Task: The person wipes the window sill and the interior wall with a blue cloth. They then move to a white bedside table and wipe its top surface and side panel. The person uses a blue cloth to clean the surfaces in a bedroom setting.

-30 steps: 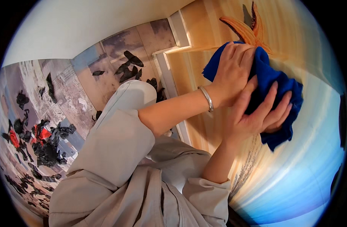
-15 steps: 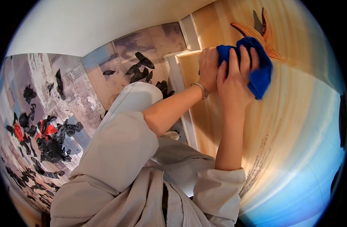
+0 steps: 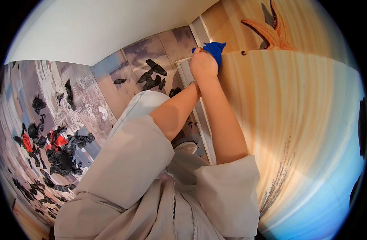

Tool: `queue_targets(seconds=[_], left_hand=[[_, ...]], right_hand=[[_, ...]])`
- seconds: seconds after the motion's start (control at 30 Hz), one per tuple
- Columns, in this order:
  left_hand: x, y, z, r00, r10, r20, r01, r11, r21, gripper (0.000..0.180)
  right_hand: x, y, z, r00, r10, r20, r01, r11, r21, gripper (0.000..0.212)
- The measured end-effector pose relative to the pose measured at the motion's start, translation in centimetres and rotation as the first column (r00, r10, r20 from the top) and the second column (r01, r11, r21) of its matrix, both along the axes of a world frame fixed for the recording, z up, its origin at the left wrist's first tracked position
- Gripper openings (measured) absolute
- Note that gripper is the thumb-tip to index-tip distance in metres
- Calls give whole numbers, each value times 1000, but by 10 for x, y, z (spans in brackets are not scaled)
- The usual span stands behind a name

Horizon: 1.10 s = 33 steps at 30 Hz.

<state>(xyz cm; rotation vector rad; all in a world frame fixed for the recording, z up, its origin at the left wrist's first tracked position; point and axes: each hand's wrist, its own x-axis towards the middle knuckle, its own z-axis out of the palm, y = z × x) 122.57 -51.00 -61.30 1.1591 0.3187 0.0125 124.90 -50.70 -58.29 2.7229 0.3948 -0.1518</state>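
Note:
A crumpled blue cloth [image 3: 214,51] is bunched in my right hand [image 3: 204,65], whose fingers are closed around it. That hand is at the corner of the orange-and-yellow printed panel [image 3: 267,92], beside its pale trim [image 3: 201,120]. My left forearm [image 3: 173,112] crosses toward the same spot. Behind my right hand and wrist, the left hand is almost wholly hidden, so its fingers do not show. A picture of an orange starfish [image 3: 273,36] lies to the right of the cloth, and a small dark spot [image 3: 243,53] is on the panel below it.
Black crumpled scraps [image 3: 63,160] with a few red pieces [image 3: 60,141] litter the patterned floor [image 3: 87,92] at left. More black scraps [image 3: 152,78] lie close to the trim. A plain white surface [image 3: 91,24] rises at the far left. My bent knee [image 3: 147,98] is near the trim.
My right hand has drawn the cloth left, away from the starfish to the panel's corner. The cloth was spread under the fingers and is now bunched. My left hand has gone behind the right.

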Motion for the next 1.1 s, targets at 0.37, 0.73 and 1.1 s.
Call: queue_targets(seconds=[0.37,0.73,1.1], left_hand=[[-32,-19,162,785,-11,620,-120,978,170,59],[-37,-34,70,869,84,489,-212,954,213,65],[-36,-8,172,806,-84,585,-139,935,327,59]], right_hand=[[-109,-45,210,788,3,616,-131,978,163,39],[-103,-41,117,890,-59,453,-105,939,329,42],[-100,-31,183,793,-57,606,-116,963,242,55]])
